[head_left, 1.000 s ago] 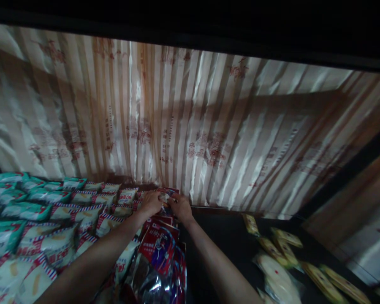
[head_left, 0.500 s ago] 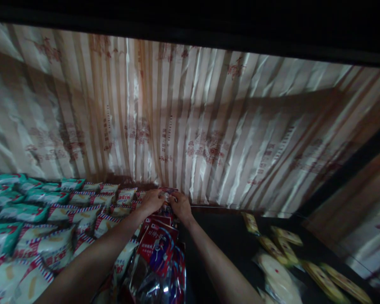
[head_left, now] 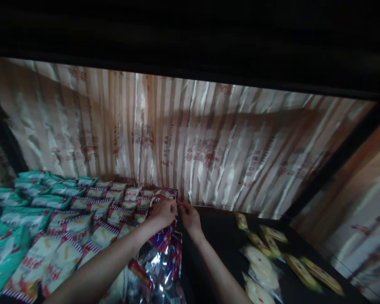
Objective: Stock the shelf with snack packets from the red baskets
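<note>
Both my hands reach to the back of a dim shelf. My left hand [head_left: 163, 213] and my right hand [head_left: 188, 216] pinch a red snack packet [head_left: 167, 194] that stands against the striped back lining. Under my forearms lies a pile of shiny red and blue packets [head_left: 162, 261]. Left of my hands are rows of cream packets with red and blue striped edges [head_left: 91, 211].
Teal packets [head_left: 19, 202] fill the far left of the shelf. Yellow packets and round pale cakes in clear wrap [head_left: 266, 261] lie on the dark surface at the right. A striped foil lining [head_left: 209, 147] covers the back; a dark shelf edge hangs overhead.
The view has tipped downward and shifted slightly. My hands have drawn a little toward me, still on the red packet at the back.
</note>
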Demonstrator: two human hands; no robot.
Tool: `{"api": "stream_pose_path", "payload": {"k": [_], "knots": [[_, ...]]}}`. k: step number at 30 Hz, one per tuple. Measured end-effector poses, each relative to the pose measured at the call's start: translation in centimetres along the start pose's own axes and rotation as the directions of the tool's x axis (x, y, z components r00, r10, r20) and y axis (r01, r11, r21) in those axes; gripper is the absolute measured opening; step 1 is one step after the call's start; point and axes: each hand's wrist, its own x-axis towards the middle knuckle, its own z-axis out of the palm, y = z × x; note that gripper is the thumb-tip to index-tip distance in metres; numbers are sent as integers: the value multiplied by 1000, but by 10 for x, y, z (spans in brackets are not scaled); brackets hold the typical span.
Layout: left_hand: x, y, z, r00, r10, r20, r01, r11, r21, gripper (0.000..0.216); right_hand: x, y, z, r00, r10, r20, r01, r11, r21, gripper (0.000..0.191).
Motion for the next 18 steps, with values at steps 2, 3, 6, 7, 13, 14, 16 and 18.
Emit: {"api": "stream_pose_path", "payload": {"k": [2, 3, 6, 7, 13, 14, 16, 18], "knots": [[-23, 18, 4, 997, 76, 11, -76, 995, -68, 28, -20, -2, -7, 999, 41, -3, -40, 995, 89, 25], [-36, 26, 6, 996, 89, 18, -86, 991, -105, 28, -31, -4, -11, 998, 70, -2, -69, 988, 135, 25], [-79, 48, 11, 994, 111, 23, -105, 976, -190, 32, -69, -9, -27, 991, 133, -4, -128, 961, 246, 28], [-95, 53, 13, 993, 116, 22, -108, 971, -213, 34, -83, -11, -33, 990, 143, -11, -135, 954, 266, 29], [-206, 62, 25, 985, 103, 135, -43, 921, -388, 30, -191, -27, -72, 973, 218, -72, -192, 946, 263, 37], [-226, 59, 30, 982, 96, 162, -22, 912, -411, 30, -211, -29, -76, 967, 249, -60, -225, 936, 272, 38], [-263, 49, 42, 955, 109, 275, 22, 899, -437, 27, -251, -32, -80, 946, 324, -12, -306, 904, 297, 38], [-297, 33, 60, 888, 76, 454, 139, 896, -422, 25, -287, -31, -76, 926, 374, 55, -373, 877, 302, 38]]}}
